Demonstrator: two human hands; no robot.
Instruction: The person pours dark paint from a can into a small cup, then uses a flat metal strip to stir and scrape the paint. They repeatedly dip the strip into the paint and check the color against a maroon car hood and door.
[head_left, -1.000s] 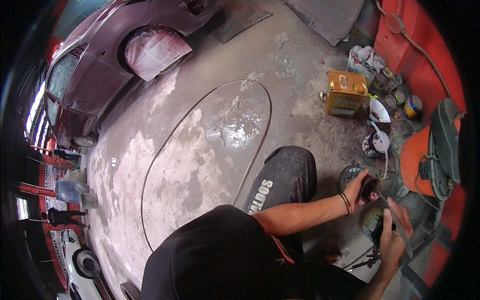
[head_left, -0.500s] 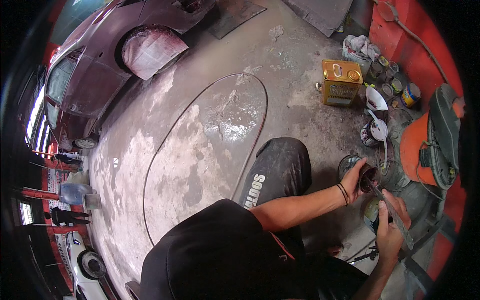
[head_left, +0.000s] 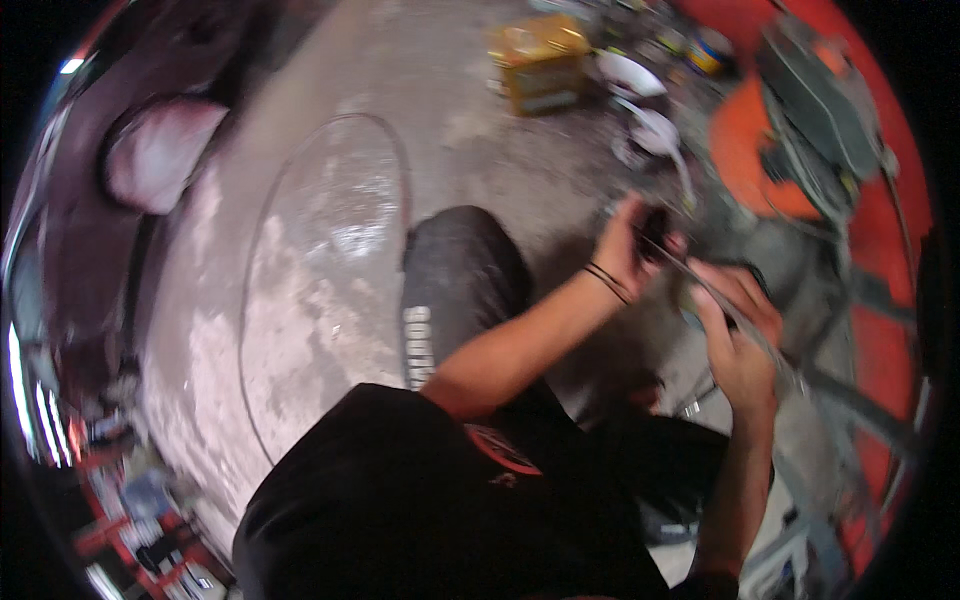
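Note:
My left hand (head_left: 622, 255) is wrapped round a small open can (head_left: 652, 230) that looks dark inside, held tilted above the floor. My right hand (head_left: 738, 340) grips a long flat metal stirring stick (head_left: 688, 270). One end of the stick reaches into the can's mouth; the other sticks out past my right hand. Motion blur smears both hands and the can's contents cannot be made out. Beyond the can, a white plastic ladle-like cup with a long handle (head_left: 657, 132) rests over another container, beside a white bowl-shaped piece (head_left: 630, 73).
A gold rectangular tin (head_left: 540, 68) stands ahead, with several small cans behind, one of them blue and yellow (head_left: 708, 50). An orange bucket-like machine (head_left: 745, 150) is at the right by the red wall. A hose (head_left: 250, 240) loops over the floor; a dark car (head_left: 75, 215) stands left.
My view has swung, so the floor things and both hands sit farther left and higher in the picture. Both hands keep their hold on the can and the stick.

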